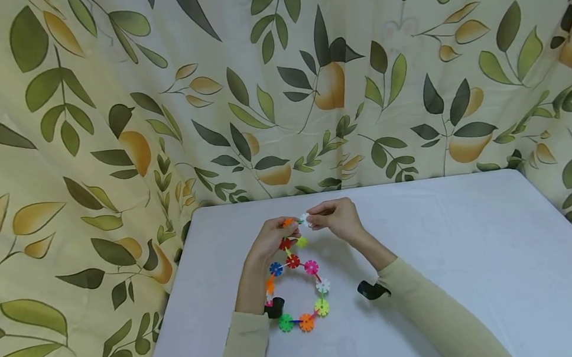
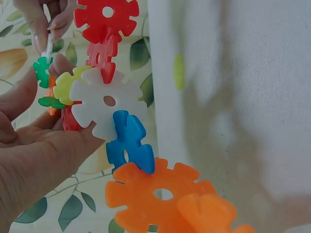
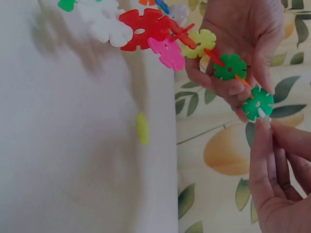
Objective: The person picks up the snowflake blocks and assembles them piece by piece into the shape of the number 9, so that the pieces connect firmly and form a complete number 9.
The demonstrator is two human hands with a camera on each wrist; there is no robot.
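Observation:
A ring of colourful plastic snowflake discs [image 1: 293,261], slotted edge to edge, hangs below my hands, with a short tail of more discs leading up from it. My left hand [image 1: 271,238] holds this tail; a green disc [image 3: 230,67] and an orange one lie between its thumb and fingers. At the tail's end is another green disc [image 3: 258,104]. Between thumb and fingertips, my right hand [image 1: 340,219] pinches a white snowflake disc [image 1: 305,219] seen edge-on at that green disc's rim. Part of the ring is hidden behind the left wrist.
A loose yellow snowflake disc [image 1: 301,241] lies on the white-covered table [image 1: 454,241], near its far edge. Behind the table hangs a leaf-and-fruit patterned curtain [image 1: 274,84]. Black camera mounts [image 1: 373,290] stick out from the wrists beside the ring.

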